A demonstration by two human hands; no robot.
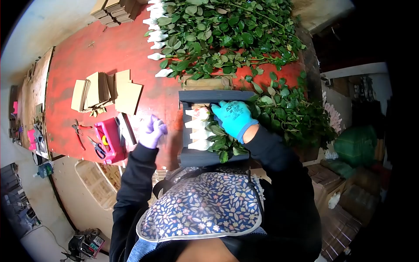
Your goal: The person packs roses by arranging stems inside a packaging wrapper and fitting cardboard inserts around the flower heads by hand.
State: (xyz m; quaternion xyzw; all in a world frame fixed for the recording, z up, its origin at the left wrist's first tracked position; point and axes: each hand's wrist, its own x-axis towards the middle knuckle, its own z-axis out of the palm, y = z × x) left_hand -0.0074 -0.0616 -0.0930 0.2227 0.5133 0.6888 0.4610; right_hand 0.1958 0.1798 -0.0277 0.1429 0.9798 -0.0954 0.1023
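Note:
A dark ribbed tray [214, 157] at the table's front edge holds several roses in white net sleeves [200, 144], with leafy stems pointing right. My right hand [235, 118], in a blue-green glove, is at the topmost rose [201, 114] in the tray, its fingers curled by the stem; what they grip is hidden. Left of the tray, over the red table, my left hand [152, 131] in a pale purple glove is raised with fingers folded; anything within them is too small to tell.
More sleeved roses with green stems [231, 35] cover the back of the red table [157, 100]. Cardboard sheets [128, 97] lie at the left. Near the front left are a pink basket [111, 139], red pliers [79, 131] and dark-handled scissors [98, 150].

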